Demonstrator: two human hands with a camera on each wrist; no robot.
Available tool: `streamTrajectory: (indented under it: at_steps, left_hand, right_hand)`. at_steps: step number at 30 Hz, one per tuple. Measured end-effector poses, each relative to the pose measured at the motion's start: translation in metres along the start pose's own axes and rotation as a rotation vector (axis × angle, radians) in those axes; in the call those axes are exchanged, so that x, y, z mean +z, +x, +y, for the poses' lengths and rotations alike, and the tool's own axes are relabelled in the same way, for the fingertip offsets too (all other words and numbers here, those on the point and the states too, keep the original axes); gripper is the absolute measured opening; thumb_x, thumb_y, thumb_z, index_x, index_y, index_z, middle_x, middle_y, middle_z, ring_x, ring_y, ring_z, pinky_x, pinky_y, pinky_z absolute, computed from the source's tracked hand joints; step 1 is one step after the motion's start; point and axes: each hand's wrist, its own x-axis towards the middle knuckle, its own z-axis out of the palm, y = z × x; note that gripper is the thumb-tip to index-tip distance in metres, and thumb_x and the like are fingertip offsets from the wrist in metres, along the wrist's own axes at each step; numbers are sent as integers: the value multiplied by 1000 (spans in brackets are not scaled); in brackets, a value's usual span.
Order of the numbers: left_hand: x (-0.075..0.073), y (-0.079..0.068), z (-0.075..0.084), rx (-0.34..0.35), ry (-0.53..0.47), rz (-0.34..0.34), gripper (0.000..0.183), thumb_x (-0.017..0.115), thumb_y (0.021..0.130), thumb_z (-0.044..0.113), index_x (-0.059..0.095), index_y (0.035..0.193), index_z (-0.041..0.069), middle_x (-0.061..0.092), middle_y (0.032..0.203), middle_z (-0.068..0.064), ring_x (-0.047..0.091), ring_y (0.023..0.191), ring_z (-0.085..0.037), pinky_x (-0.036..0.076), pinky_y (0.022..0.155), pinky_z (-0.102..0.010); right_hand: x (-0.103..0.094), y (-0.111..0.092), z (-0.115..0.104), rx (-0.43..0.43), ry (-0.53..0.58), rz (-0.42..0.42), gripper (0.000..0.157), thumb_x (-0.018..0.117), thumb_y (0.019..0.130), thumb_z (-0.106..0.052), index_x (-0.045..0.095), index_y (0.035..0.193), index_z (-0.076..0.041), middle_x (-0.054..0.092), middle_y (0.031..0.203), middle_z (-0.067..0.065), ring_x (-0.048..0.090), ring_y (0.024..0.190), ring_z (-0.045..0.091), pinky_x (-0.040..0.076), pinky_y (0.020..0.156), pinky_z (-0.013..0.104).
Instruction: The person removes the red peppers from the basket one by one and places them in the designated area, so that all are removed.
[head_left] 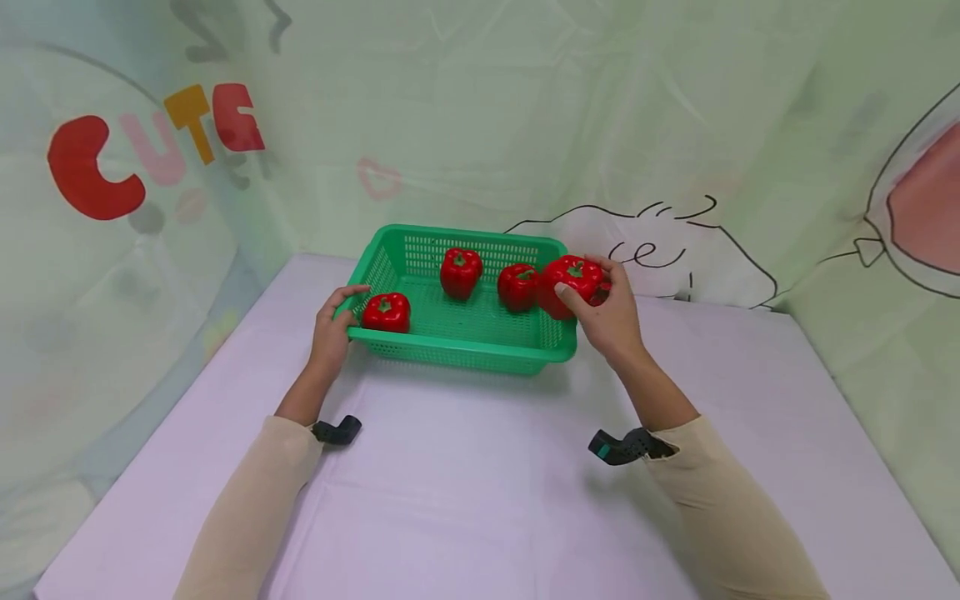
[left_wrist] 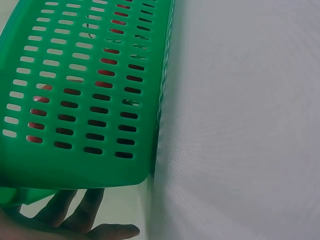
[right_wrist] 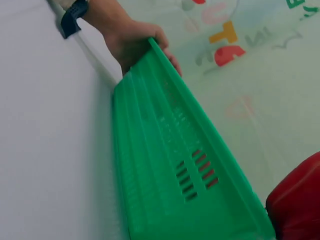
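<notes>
A green plastic basket (head_left: 450, 343) with slotted sides stands on the table. At its left end my left hand (head_left: 330, 329) grips the rim, and the left wrist view shows fingers (left_wrist: 85, 212) curled beneath the edge. My right hand (head_left: 611, 312) holds a red bell pepper (head_left: 558, 279) over the basket's right end, thumb on the near side. Inside the basket lie three more red bell peppers: one in the near left corner (head_left: 386, 312), one toward the back middle (head_left: 461, 273), and one (head_left: 516, 287) just left of the held pepper.
A pale lilac cloth covers the table (head_left: 450, 483). Behind it hangs a light green printed backdrop (head_left: 480, 125) with coloured letters at left and a balloon drawing at right. Each wrist wears a dark camera strap, such as the right one (head_left: 630, 447).
</notes>
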Motion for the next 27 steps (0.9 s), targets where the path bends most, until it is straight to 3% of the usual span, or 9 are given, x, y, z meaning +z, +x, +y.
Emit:
streamTrajectory:
  at_steps: [4, 8, 15, 22, 27]
  left_hand:
    - [-3, 0, 0, 6, 2, 15, 59, 32, 83, -5, 54, 136, 7, 45, 151, -5, 26, 149, -16, 32, 107, -32]
    - [-3, 2, 1, 7, 14, 21, 58, 32, 83, -4, 53, 136, 7, 45, 151, -5, 28, 147, -16, 35, 99, -29]
    - [-2, 3, 2, -2, 7, 10, 58, 32, 84, -4, 54, 136, 7, 43, 153, -5, 25, 149, -16, 31, 108, -35]
    - [1, -3, 12, -41, 0, -11, 59, 32, 83, -7, 51, 138, 4, 39, 156, -8, 25, 149, -18, 32, 99, -32]
    - [3, -14, 31, -21, 4, -17, 58, 32, 83, -9, 49, 138, -2, 38, 155, -17, 22, 151, -25, 28, 114, -40]
  right_hand:
    - [-14, 4, 9, 35, 9, 123, 77, 70, 89, -33, 26, 151, -21, 36, 152, 7, 38, 136, 27, 49, 102, 46]
    - [-32, 15, 23, 73, -24, 238, 79, 69, 88, -39, 25, 151, -23, 33, 154, 4, 37, 137, 24, 48, 103, 44]
    - [-66, 40, 70, 168, -84, 377, 83, 67, 89, -42, 18, 153, -22, 27, 159, 4, 25, 147, 21, 42, 109, 43]
    - [-79, 58, 111, 272, -227, 321, 85, 63, 92, -39, 13, 157, -14, 23, 162, 12, 22, 150, 32, 40, 109, 51]
    - [-79, 64, 123, 296, -293, 283, 85, 61, 94, -38, 12, 157, -11, 22, 162, 17, 21, 150, 36, 38, 109, 54]
